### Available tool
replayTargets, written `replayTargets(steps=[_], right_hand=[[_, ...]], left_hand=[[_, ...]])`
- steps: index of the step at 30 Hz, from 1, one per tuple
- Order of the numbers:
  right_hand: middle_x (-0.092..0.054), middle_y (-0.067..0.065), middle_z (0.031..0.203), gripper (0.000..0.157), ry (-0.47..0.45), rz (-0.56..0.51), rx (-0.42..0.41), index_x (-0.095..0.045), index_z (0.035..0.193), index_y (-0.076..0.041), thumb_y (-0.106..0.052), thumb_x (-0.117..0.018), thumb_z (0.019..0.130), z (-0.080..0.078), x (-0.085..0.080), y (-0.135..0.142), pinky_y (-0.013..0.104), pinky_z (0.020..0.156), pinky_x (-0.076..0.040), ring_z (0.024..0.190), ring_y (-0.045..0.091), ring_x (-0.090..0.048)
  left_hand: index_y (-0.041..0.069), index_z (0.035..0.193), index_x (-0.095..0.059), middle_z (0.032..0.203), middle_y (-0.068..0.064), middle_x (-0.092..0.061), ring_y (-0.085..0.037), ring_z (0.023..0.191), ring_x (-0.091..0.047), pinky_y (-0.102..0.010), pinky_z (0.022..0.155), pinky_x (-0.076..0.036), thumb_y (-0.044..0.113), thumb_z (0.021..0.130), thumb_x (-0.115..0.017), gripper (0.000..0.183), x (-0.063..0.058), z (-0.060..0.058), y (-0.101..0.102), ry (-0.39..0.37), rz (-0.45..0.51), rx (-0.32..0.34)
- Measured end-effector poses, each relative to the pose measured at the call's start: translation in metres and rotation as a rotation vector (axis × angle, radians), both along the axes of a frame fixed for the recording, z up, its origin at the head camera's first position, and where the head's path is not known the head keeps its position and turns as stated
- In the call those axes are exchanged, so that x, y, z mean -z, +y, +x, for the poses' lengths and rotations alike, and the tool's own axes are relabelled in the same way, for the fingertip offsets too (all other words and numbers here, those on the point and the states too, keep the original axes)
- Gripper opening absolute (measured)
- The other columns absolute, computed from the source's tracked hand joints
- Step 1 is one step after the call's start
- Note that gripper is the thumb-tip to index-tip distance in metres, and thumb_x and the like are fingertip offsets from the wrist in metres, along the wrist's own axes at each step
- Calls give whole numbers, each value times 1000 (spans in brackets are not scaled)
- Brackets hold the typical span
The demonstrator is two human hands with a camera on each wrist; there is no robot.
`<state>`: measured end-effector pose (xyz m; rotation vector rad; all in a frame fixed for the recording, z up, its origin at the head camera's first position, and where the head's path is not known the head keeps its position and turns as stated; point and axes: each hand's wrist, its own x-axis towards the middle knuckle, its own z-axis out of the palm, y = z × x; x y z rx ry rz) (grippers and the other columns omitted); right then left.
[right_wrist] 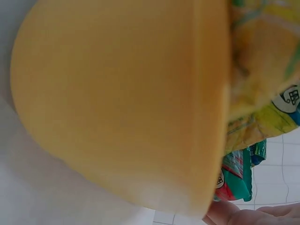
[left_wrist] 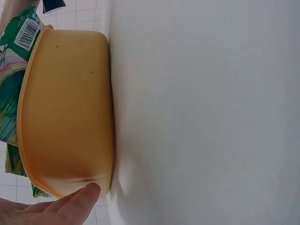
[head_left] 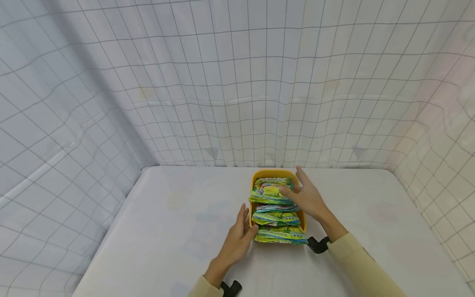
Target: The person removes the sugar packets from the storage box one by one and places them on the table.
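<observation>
A yellow plastic container [head_left: 274,172] stands on the white table, filled with several green and yellow snack-style packets [head_left: 278,218] lying in a row from back to front. The frontmost packet overhangs the near edge. At its left side, my left hand [head_left: 235,243] has its fingers extended; the left wrist view shows a fingertip at the container's wall [left_wrist: 70,108]. My right hand [head_left: 308,200] is at the far right rim, fingers fairly straight and thumb over the back packets. In the right wrist view the container [right_wrist: 117,93] hides most of that hand.
White table surface [head_left: 178,231] extends on both sides of the container. White gridded cloth walls [head_left: 252,95] rise behind the table and along its left and right. Black wrist-camera mounts [head_left: 318,245] sit under both wrists.
</observation>
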<state>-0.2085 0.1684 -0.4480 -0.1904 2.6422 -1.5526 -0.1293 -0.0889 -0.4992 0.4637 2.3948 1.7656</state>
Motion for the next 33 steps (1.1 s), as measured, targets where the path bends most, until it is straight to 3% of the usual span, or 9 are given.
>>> replayTargets(steps=[7, 19, 24, 33], right_hand=[[-6, 23, 168, 110, -36, -52, -47, 5, 165, -13, -46, -72, 93, -5, -1, -2, 66, 111, -32, 146, 50, -27], [-13, 25, 166, 110, -104, -125, -39, 1, 164, -9, -33, -77, 91, -14, 6, -5, 61, 109, -38, 141, 52, -35], [-14, 27, 165, 108, -167, -187, -41, 3, 164, -9, -24, -77, 92, -17, 5, -4, 61, 112, -35, 144, 51, -31], [-14, 28, 165, 110, -234, -198, -40, 4, 163, -6, -18, -77, 91, -24, 1, -5, 60, 114, -32, 146, 47, -27]], left_hand=[[9, 164, 1, 166, -22, -16, -36, 147, -32, -47, 114, -35, 23, 110, -46, 73, -1, 0, 0, -17, 11, 6], [6, 164, -3, 164, -23, -21, -36, 144, -36, -44, 111, -39, 12, 109, -43, 68, 2, -3, 1, -13, 33, 24], [4, 163, -3, 163, -23, -26, -36, 142, -39, -45, 110, -41, 8, 108, -42, 68, 3, -3, 1, -4, 14, 23], [2, 163, -10, 164, -20, -25, -34, 141, -41, -45, 108, -42, 3, 106, -42, 65, 5, -5, 2, 48, -35, 25]])
